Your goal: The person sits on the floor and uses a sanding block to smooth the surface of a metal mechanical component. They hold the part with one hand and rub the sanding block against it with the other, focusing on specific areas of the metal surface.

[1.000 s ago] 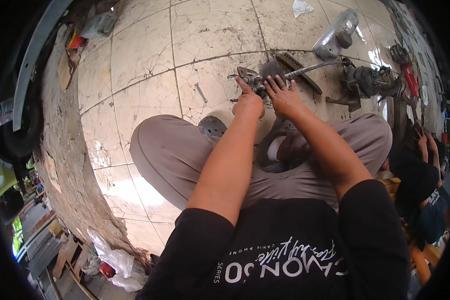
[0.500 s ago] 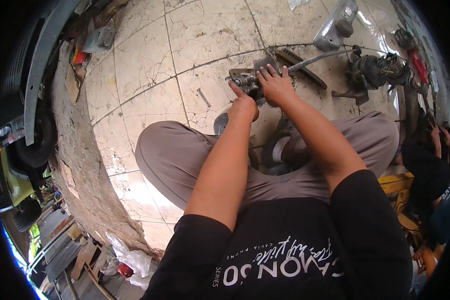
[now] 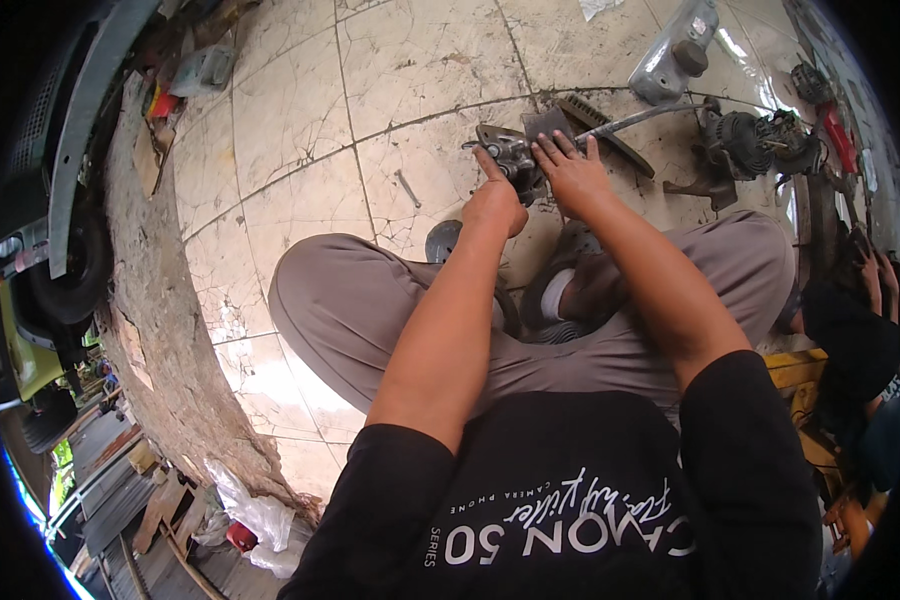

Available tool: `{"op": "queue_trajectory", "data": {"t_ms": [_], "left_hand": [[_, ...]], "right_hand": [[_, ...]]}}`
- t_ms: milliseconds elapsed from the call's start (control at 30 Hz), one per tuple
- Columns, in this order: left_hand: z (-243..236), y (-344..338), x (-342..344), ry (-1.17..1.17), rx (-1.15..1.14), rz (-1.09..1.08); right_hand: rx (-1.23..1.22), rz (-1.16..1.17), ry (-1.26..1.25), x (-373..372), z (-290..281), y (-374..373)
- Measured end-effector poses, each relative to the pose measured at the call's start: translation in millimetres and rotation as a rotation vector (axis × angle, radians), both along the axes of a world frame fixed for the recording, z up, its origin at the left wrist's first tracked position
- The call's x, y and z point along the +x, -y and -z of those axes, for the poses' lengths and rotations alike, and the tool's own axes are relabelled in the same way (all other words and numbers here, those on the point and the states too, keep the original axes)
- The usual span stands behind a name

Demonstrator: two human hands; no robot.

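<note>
We look down on a person with bent knees spread wide, and between them and beyond, a greasy metal assembly [image 3: 513, 156] lies on the tiled floor [image 3: 290, 110]. The left hand [image 3: 496, 208] is at its near side, index finger stretched forward onto the metal and the other fingers curled in; their undersides are hidden from us, so we cannot tell whether they grip anything. The right hand [image 3: 578, 186] lies palm down with its fingers spread, clasping nothing that we can see, the fingertips at the near edge of a dark flat plate [image 3: 547, 122] on the assembly.

Just to the right of the plate we see a brush [image 3: 628, 155] with a long curved back, and a metal rod [image 3: 645, 119] that crosses it in our view and runs toward a round, finned motor-like part [image 3: 738, 145]. In front of that part lies a flat bracket [image 3: 710, 190]. Farther off, we find a silver housing [image 3: 658, 68] with a round dark cap [image 3: 690, 58]. Well left of the hands, a slim metal piece [image 3: 406, 188] lies by itself. At the right rim, we notice a co-worker's hands [image 3: 878, 270].
</note>
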State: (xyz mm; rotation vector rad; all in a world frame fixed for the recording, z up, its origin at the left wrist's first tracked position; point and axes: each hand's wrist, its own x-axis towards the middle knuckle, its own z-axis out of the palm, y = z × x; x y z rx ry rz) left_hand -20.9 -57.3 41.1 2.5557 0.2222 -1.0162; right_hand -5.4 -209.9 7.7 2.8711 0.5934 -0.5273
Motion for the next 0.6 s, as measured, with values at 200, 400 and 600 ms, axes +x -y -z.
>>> {"op": "queue_trajectory", "data": {"t_ms": [200,400,600], "left_hand": [[-11.4,7.1,2.2,-0.002,-0.004,0.031],[-26.2,0.2,5.6,0.049,0.021,0.065],[-45.3,-13.0,27.2,-0.078,0.249,0.248]], "right_hand": [[0.188,0.206,0.196,10.8,6.6,28.5],[0.684,0.588,0.287,24.5,-12.8,37.6],[0.821,0.578,0.141,18.9,-21.6,44.0]]}}
